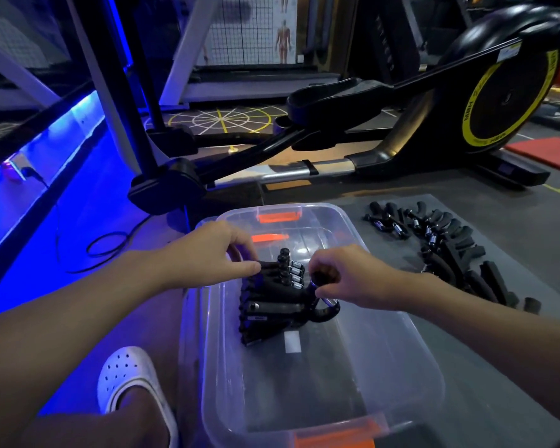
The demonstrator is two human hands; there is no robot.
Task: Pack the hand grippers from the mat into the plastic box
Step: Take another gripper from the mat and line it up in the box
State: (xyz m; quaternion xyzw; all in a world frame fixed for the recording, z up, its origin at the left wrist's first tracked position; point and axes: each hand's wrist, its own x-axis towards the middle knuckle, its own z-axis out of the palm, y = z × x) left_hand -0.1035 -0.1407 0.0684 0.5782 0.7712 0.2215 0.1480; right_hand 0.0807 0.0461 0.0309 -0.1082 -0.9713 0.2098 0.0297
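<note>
A clear plastic box point(411, 357) with orange latches sits on the floor in front of me. Several black hand grippers point(272, 302) are stacked in its far half. My left hand point(217, 250) reaches in from the left, its thumb and fingers touching the top of the stack. My right hand point(343, 273) pinches the black handle of one hand gripper point(324, 305) at the stack's right side. A curved row of more hand grippers point(450, 250) lies on the grey mat point(514, 227) to the right of the box.
A black elliptical trainer point(401, 124) with a yellow-ringed flywheel stands behind the box. A black cable point(101, 244) loops on the blue-lit floor at left. My foot in a white clog point(126, 376) rests left of the box. A red mat point(543, 150) lies far right.
</note>
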